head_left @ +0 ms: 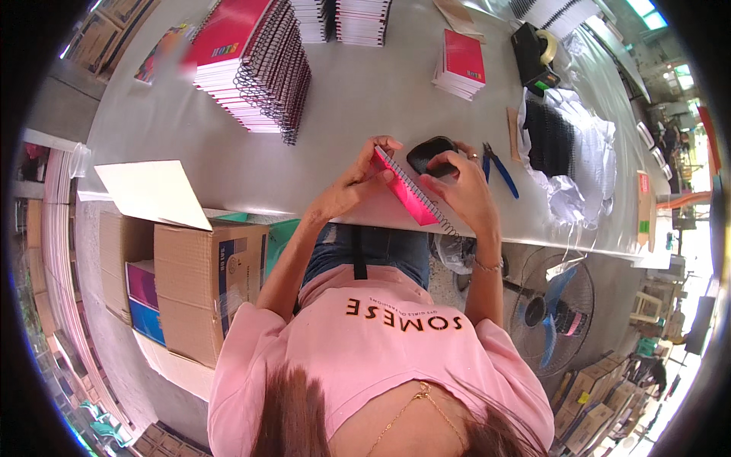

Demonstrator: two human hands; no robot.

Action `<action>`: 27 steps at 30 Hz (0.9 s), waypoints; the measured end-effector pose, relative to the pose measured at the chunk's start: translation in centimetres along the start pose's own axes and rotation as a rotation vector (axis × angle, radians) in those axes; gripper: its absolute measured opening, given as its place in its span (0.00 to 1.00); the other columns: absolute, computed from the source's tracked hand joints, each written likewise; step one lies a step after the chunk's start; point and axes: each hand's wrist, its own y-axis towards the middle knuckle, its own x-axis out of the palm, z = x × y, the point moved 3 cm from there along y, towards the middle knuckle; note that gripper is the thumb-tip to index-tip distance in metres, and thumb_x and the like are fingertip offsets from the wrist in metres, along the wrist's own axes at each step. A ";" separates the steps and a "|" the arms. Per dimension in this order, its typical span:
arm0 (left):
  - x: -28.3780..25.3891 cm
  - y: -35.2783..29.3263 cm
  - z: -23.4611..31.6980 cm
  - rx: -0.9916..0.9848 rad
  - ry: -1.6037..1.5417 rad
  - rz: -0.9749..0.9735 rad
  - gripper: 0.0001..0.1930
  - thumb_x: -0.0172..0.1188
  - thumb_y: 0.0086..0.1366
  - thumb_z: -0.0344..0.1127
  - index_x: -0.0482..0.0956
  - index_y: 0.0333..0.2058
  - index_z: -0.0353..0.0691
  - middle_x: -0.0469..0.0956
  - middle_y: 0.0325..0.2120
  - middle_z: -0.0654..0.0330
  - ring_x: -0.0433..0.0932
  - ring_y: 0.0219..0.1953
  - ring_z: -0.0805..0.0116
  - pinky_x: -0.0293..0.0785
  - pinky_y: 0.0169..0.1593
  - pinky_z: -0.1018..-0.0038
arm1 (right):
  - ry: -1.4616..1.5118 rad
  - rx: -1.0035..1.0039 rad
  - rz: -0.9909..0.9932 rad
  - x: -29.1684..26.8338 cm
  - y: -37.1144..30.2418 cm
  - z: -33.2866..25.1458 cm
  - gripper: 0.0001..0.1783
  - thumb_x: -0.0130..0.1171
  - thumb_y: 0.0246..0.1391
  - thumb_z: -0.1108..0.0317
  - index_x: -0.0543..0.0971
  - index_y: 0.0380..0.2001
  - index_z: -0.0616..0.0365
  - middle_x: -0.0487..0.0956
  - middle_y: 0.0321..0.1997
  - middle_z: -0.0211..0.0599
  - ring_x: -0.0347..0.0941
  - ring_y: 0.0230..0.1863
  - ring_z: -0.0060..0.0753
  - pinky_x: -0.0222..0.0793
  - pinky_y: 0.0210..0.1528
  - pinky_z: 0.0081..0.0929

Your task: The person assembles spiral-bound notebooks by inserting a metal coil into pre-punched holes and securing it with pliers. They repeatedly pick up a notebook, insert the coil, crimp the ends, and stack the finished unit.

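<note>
A bright pink notebook [410,199] is tilted at the table's front edge, its spine facing up. Along that spine runs a dark wire spiral coil [423,196], whose loose end sticks out past the lower right corner. My left hand [364,177] grips the notebook's upper left end between thumb and fingers. Just right of the coil, my right hand [463,183] has bent fingers, with thumb and forefinger apart; whether the thumb touches the wire I cannot tell. Behind it lies a black rounded object [421,155], partly covered by the fingers. Blue-handled pliers [500,171] lie to the right.
A tall stack of red spiral notebooks [266,76] stands at the left, and a smaller red stack [461,64] at the back right. Further right are a tape dispenser [535,61] and black coils on white wrapping [590,145]. Below are a cardboard box [190,286] and a fan [550,312].
</note>
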 end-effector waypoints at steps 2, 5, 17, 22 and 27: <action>-0.1 0.1 -0.3 0.003 0.007 -0.006 0.22 0.53 0.69 0.32 0.62 0.60 0.43 0.61 0.53 0.62 0.61 0.55 0.70 0.56 0.61 0.75 | 0.104 0.037 0.021 0.2 -0.1 0.9 0.14 0.72 0.48 0.65 0.82 0.37 0.59 0.77 0.45 0.35 0.72 0.42 0.22 0.69 0.44 0.21; -0.1 -0.1 -0.2 -0.059 -0.043 -0.017 0.23 0.53 0.69 0.31 0.61 0.61 0.42 0.62 0.52 0.62 0.62 0.54 0.70 0.56 0.60 0.75 | 0.599 0.155 -0.109 -0.3 -1.4 -0.6 0.14 0.71 0.50 0.66 0.82 0.38 0.61 0.76 0.43 0.30 0.71 0.38 0.15 0.68 0.42 0.16; 0.2 0.4 0.1 -0.008 -0.058 -0.043 0.27 0.53 0.69 0.33 0.58 0.65 0.44 0.64 0.50 0.59 0.64 0.54 0.69 0.56 0.62 0.72 | 0.675 0.112 -0.178 -0.7 -0.7 -1.5 0.14 0.70 0.52 0.67 0.81 0.40 0.62 0.76 0.39 0.22 0.70 0.34 0.09 0.67 0.39 0.13; 0.3 0.4 1.1 -0.015 -0.024 -0.025 0.28 0.52 0.70 0.32 0.57 0.67 0.41 0.66 0.48 0.63 0.66 0.51 0.73 0.59 0.60 0.75 | 0.504 0.165 -0.216 0.0 0.5 -0.3 0.18 0.70 0.51 0.65 0.80 0.43 0.62 0.77 0.46 0.31 0.71 0.37 0.12 0.69 0.41 0.16; 0.7 0.3 0.6 -0.002 0.031 0.183 0.21 0.51 0.72 0.31 0.62 0.62 0.40 0.65 0.46 0.64 0.65 0.49 0.77 0.60 0.58 0.77 | 0.101 -0.049 0.311 -0.3 2.1 3.2 0.31 0.71 0.50 0.57 0.74 0.56 0.54 0.72 0.58 0.51 0.67 0.59 0.41 0.63 0.57 0.38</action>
